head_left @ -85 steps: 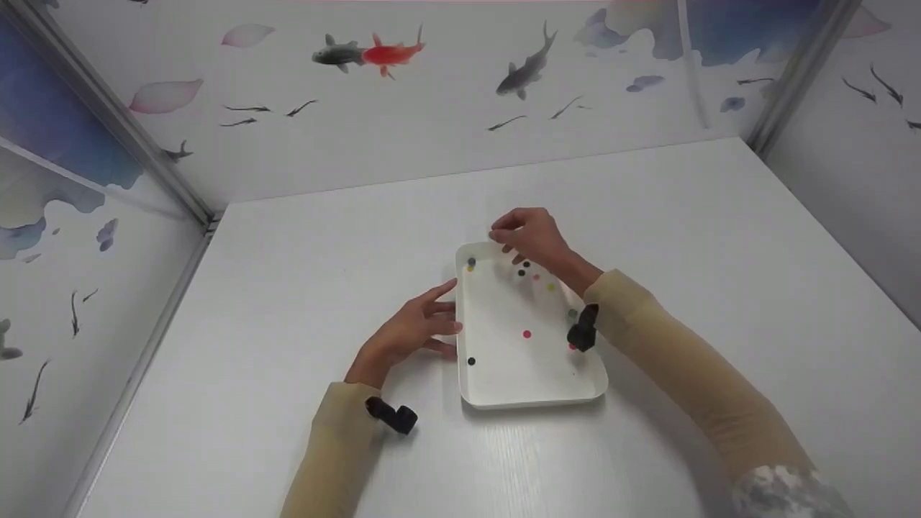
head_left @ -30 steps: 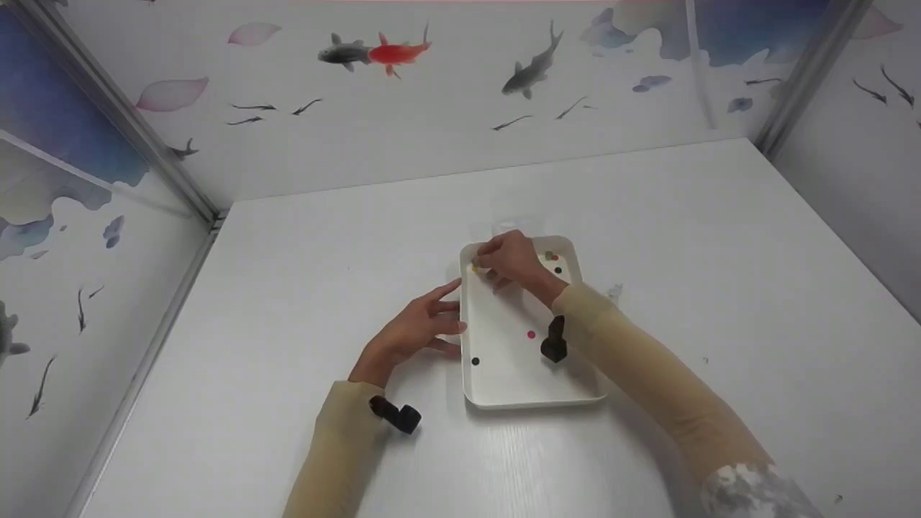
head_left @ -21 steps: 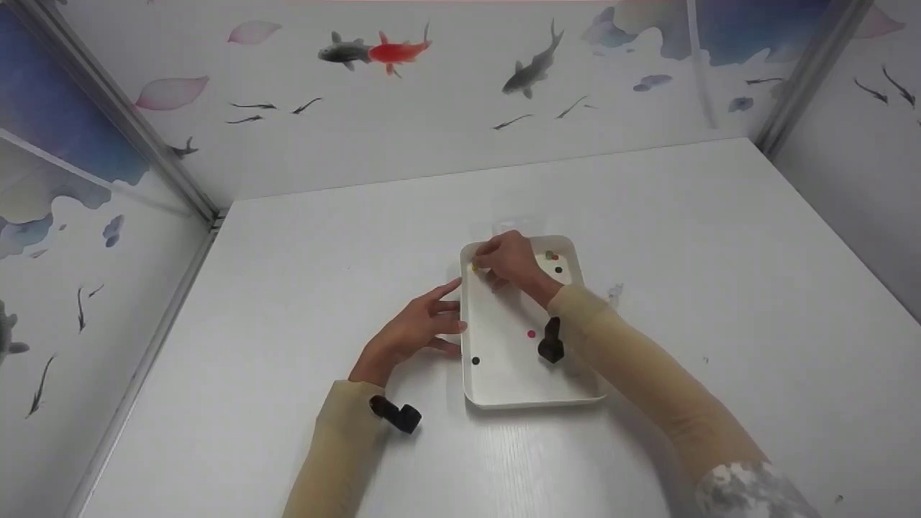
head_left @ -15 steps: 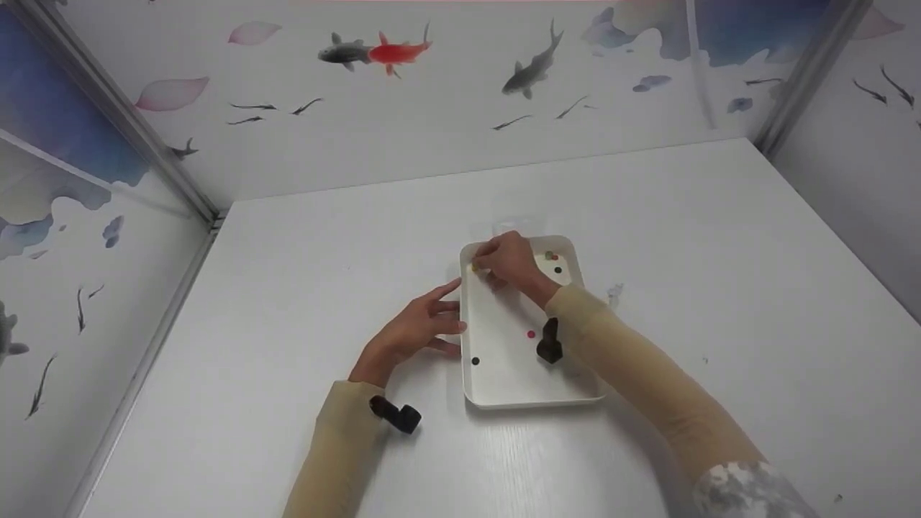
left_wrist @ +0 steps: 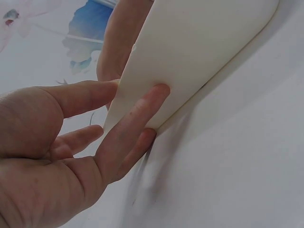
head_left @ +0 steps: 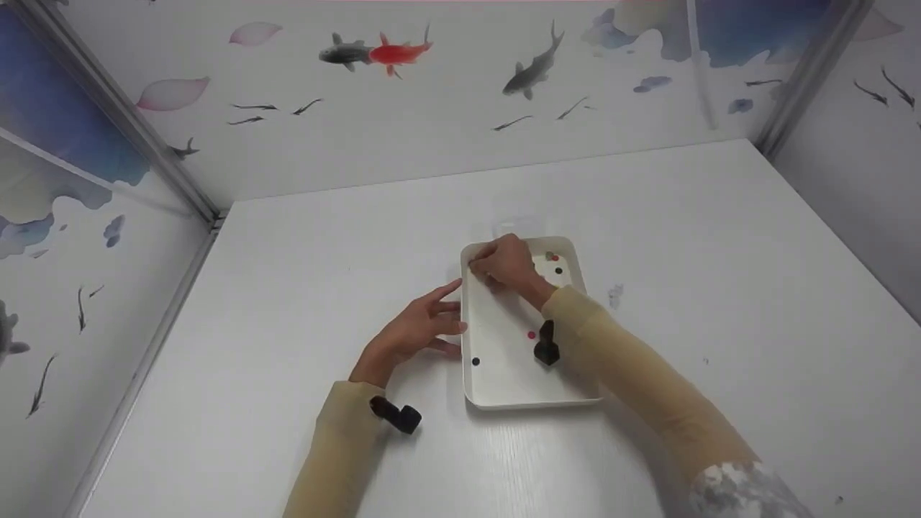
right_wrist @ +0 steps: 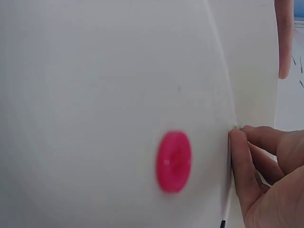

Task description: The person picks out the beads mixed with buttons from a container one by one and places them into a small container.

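On the white tabletop (head_left: pixel 302 302), the left hand (head_left: pixel 414 332) presses straight fingers (left_wrist: pixel 135 126) against the shallow white rectangular plastic tray's (head_left: pixel 504 392) outer wall to steady it, while the right hand (head_left: pixel 507 262), fingertips curled together, pinches at a small yellow bead (right_wrist: pixel 236 127) in the tray's far-left corner.

right hand (head_left: pixel 508 264) hides tray (head_left: pixel 504 374) corner, grasp unclear

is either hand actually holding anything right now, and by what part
The left hand only steadies the white tray, straight fingers against its left outer wall. Whether the right hand pinches anything cannot be told.
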Action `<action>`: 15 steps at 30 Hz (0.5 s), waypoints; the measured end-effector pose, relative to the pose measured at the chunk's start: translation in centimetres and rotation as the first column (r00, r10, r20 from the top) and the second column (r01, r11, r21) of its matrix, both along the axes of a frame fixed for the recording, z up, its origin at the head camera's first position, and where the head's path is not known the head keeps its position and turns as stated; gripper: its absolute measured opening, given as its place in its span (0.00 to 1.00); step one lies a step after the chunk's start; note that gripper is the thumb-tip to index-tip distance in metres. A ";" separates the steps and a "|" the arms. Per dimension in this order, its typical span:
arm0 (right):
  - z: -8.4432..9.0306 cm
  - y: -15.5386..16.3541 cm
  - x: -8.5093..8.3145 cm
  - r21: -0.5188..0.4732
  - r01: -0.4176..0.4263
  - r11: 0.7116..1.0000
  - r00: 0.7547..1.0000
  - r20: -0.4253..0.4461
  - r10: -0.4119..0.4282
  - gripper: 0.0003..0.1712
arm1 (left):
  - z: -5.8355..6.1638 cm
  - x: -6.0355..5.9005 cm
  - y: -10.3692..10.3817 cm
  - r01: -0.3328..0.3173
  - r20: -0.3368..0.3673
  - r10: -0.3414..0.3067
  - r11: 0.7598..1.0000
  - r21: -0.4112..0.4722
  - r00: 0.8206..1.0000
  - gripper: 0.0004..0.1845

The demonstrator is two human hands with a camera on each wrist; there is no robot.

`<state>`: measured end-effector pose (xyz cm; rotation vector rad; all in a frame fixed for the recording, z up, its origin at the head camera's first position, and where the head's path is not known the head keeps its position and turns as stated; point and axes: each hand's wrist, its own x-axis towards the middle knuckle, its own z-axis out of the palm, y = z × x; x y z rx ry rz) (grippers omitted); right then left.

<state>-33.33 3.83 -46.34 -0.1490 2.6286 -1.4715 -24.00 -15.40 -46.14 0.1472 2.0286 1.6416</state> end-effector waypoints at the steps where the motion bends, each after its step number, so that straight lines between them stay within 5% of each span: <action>1: 0.0 0.0 0.0 0.007 -0.002 1.000 1.000 -0.006 0.002 0.07 | 0.0 0.0 0.0 0.000 0.000 0.000 1.000 0.001 1.000 0.45; 15: -0.2 -0.1 -0.5 0.031 0.012 0.999 0.999 0.032 -0.013 0.09 | 0.1 0.0 0.1 -0.009 0.009 0.009 1.000 -0.009 1.000 0.45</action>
